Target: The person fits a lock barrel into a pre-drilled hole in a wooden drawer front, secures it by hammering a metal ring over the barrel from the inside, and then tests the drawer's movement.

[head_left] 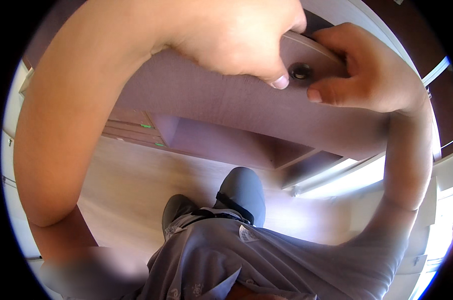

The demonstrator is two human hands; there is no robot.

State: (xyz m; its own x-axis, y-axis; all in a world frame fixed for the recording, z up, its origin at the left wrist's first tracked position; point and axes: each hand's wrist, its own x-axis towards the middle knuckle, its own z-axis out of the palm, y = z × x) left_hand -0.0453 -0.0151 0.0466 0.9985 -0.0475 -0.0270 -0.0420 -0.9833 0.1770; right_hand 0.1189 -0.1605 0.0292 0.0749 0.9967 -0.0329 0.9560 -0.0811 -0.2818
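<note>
A large mauve-brown furniture panel [211, 100] stands close in front of me, filling the upper middle of the view. My left hand [236, 40] grips its top edge, thumb pressed on the face just left of a small round metal fitting [300, 71] set into the board. My right hand [366, 70] clasps the same top edge from the right, its thumb tip just right of the fitting. Both forearms arch up from the lower corners. The fingers behind the edge are hidden.
Below the panel lies a light wooden floor [136, 185]. More brown boards [226, 145] rest on it, and a stack with small green stickers [146, 127] sits at the left. My knee in grey trousers [244, 187] and my grey shirt [266, 260] are at the bottom.
</note>
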